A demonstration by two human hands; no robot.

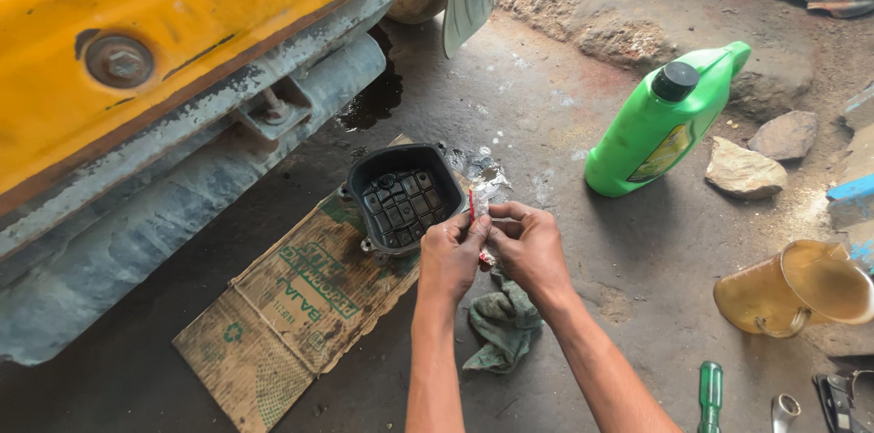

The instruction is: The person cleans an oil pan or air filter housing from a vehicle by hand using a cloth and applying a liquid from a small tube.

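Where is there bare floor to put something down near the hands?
Bare floor lies between the hands and the green bottle, and also between the rag and the amber jug. It is crowded on the left, where the black cover sits on the cardboard, and at the lower right around the screwdriver.

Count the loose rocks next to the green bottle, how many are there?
2. One pale, flat stone lies on the ground just right of the green plastic bottle with the black cap; a greyer stone sits beyond it, up-right. Rubble near the frame edges may hide more.
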